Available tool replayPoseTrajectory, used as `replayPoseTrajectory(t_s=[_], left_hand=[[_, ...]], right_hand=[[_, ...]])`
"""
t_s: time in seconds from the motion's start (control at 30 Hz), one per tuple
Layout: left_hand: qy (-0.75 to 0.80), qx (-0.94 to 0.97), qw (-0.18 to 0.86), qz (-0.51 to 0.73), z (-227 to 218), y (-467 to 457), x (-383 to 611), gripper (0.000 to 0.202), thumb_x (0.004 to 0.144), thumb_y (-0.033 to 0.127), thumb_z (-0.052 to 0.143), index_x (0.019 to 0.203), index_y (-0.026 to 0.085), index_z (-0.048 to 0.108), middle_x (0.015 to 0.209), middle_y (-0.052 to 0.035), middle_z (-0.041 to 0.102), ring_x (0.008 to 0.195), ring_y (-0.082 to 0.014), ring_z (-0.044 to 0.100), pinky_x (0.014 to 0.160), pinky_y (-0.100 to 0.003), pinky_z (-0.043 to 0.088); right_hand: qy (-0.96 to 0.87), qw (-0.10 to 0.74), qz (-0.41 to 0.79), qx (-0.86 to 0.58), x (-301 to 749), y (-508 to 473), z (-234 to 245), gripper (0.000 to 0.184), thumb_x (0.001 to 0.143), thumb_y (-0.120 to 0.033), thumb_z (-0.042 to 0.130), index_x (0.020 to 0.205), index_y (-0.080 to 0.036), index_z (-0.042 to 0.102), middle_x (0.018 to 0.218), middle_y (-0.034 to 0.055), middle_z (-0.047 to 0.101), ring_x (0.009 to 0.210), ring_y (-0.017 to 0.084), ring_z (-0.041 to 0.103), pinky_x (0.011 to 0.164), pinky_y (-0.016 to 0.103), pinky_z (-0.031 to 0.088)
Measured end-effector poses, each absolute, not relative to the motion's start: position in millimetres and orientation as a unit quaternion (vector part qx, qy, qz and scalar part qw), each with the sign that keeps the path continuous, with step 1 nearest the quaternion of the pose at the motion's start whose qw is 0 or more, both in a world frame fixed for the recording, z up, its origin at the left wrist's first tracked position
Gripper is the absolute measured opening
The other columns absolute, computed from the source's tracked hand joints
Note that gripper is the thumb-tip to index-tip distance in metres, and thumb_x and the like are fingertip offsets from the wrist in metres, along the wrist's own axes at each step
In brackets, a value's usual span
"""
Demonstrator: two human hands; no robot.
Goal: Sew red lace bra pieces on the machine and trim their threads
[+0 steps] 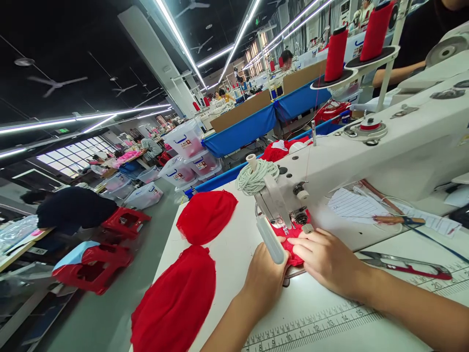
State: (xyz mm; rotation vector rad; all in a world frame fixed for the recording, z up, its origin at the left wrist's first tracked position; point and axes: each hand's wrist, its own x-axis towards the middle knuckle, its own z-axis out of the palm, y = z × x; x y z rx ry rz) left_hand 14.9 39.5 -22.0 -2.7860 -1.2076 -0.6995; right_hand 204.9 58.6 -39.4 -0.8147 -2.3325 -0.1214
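A piece of red fabric (296, 259) lies under the needle area of a white sewing machine (395, 142). My left hand (264, 274) grips its near left edge, with the fingers partly hidden behind a grey plate (271, 242) on the machine. From the right, my right hand (326, 261) has its fingers close together on the same fabric, right beside the left fingertips. On the table to the left lie two more red fabric pieces, a smaller rounded one (205, 215) and a larger one (179, 303) nearer me.
Thread snips (410, 265) and paper slips (353, 208) lie right of my hands. A printed ruler (315, 328) runs along the table front. Pale cord (256, 177) is coiled on the machine head; red thread cones (336, 54) stand above. Red stools (97, 266) are left.
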Motion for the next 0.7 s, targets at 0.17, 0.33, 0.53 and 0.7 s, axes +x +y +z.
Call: replayPoseTrajectory(t_s=[0.17,0.33,0.53,0.7], left_hand=[[-0.388,-0.894,0.002,-0.223,-19,37,21,0.023,0.080,0.002,0.041,0.093,0.016,0.053,0.103,-0.0143,0.062,0.096,-0.0260,0.058,0.079,-0.042,0.051],[-0.415,-0.888,-0.014,-0.200,-17,40,23,0.018,0.082,0.006,0.041,0.077,0.020,0.050,0.089,-0.0088,0.060,0.090,-0.0244,0.056,0.074,-0.039,0.049],[-0.461,-0.862,-0.079,-0.197,-18,61,19,0.018,0.086,0.011,0.042,0.074,0.021,0.051,0.083,-0.0043,0.058,0.082,-0.0212,0.053,0.073,-0.036,0.046],[-0.501,-0.828,-0.066,-0.244,-26,78,15,0.014,0.083,0.013,0.049,0.075,0.020,0.059,0.081,-0.0058,0.059,0.083,-0.0242,0.053,0.078,-0.041,0.045]], right_hand=[[-0.882,0.321,-0.081,-0.336,200,52,-36,0.027,0.069,-0.001,0.048,0.082,-0.016,0.066,0.101,0.0074,0.071,0.082,0.022,0.058,0.070,0.035,0.038],[-0.866,0.305,-0.097,-0.384,198,51,-37,0.022,0.063,-0.002,0.055,0.074,-0.018,0.064,0.090,0.0048,0.072,0.074,0.021,0.057,0.065,0.033,0.036],[-0.831,0.284,-0.117,-0.464,191,63,-34,0.021,0.068,0.000,0.055,0.072,-0.018,0.065,0.067,0.0056,0.067,0.068,0.022,0.054,0.059,0.032,0.033],[-0.811,0.295,-0.126,-0.489,191,76,-34,0.023,0.067,0.001,0.054,0.069,-0.019,0.066,0.063,0.0063,0.063,0.065,0.020,0.054,0.056,0.030,0.034]])
